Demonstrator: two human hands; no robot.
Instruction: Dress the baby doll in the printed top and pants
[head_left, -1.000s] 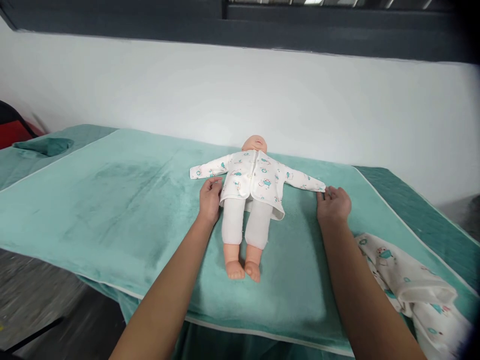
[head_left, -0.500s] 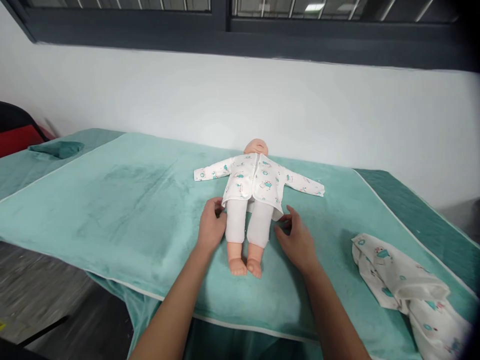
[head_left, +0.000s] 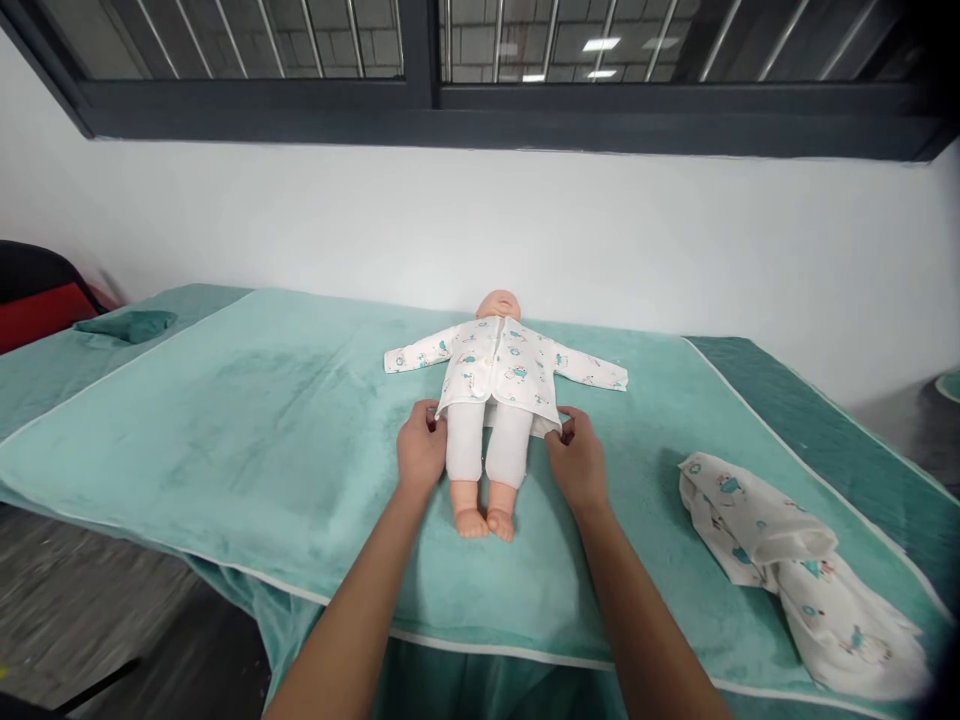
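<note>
A baby doll (head_left: 470,522) lies on its back on the green cloth, feet towards me. It wears a white printed baby jacket (head_left: 491,362) with both sleeves spread wide, and white leggings (head_left: 465,442). My left hand (head_left: 421,448) is closed at the left corner of the jacket's hem, thumb and fingers pinched together. At the opposite corner my right hand (head_left: 577,460) pinches the hem between thumb and fingers. The doll's bare feet point towards the table's near edge.
Crumpled white printed clothing (head_left: 795,560) lies to the right. A green velvety cloth (head_left: 247,440) covers the table, with a small dark green cushion-like piece (head_left: 127,326) at far left. Behind stand a white wall (head_left: 300,220) and a dark-framed window (head_left: 262,110). A red and black chair (head_left: 45,310) is at left.
My right hand has closed from open fingers onto the right hem corner. My left hand has pinched the left corner. The view has tilted up a little.
</note>
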